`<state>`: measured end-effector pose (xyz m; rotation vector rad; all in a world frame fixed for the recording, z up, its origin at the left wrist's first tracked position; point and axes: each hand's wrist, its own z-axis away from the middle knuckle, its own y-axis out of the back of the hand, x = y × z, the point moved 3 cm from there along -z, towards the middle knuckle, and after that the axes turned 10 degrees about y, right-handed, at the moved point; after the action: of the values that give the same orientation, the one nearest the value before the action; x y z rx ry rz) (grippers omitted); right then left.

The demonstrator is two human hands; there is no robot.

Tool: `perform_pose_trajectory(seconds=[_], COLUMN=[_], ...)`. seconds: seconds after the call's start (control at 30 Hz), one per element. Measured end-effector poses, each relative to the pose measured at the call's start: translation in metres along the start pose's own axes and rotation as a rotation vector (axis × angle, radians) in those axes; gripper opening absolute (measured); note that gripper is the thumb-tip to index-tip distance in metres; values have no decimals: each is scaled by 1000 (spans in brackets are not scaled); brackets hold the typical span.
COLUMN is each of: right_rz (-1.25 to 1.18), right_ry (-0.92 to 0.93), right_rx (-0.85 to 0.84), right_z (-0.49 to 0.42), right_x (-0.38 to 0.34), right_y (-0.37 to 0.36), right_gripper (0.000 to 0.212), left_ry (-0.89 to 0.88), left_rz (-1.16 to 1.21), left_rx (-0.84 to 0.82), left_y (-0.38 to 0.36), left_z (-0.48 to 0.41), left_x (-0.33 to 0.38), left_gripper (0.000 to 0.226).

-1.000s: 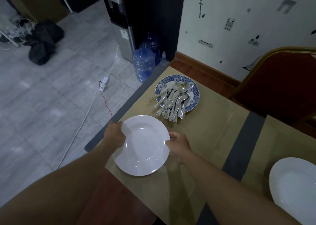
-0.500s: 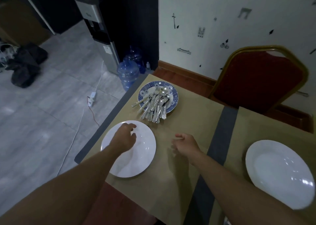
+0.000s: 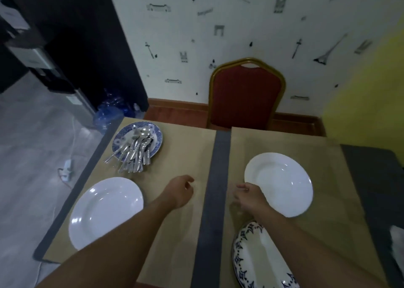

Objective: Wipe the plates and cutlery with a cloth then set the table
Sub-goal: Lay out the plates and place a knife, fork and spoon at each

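A white plate (image 3: 105,211) lies on the brown mat at the near left. A second white plate (image 3: 282,182) lies on the right mat. Several pieces of cutlery (image 3: 135,154) are heaped on a blue patterned plate (image 3: 158,139) at the far left. A white plate with a blue patterned rim (image 3: 251,257) sits at the near right, partly under my right forearm. My left hand (image 3: 179,191) hovers over the mat between the plates, fingers loosely curled, holding nothing. My right hand (image 3: 249,197) is at the left rim of the right white plate, fingers loosely bent.
A red chair with a gold frame (image 3: 247,95) stands behind the table (image 3: 216,200) against the wall. Blue water bottles (image 3: 109,115) and a dispenser (image 3: 43,69) stand on the floor at the left. A white cloth-like thing (image 3: 396,237) shows at the right edge.
Both hands let go of the left white plate, which now lies on the mat. The view swung right, and both hands moved right; my right hand reached the rim of the right plate.
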<state>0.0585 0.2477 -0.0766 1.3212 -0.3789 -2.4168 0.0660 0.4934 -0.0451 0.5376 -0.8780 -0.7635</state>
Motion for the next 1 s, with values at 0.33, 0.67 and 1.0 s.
perform_pose_trajectory(seconds=[0.33,0.67,1.0], right_rz=[-125,-56,-232], right_ry=[-61,-66,-55], right_rx=[226,419,300], right_z=[23,27,-12], right_x=[74,113,125], right_y=[115,167,187], right_gripper=[39,41,59], left_ry=[2,64,8], left_rz=[-50,38,94], left_rx=[-195,-174,-72], left_y=[-95,-136,-142], left_z=[17,18,-12], left_x=[95,133,158], left_gripper=[43,59,50])
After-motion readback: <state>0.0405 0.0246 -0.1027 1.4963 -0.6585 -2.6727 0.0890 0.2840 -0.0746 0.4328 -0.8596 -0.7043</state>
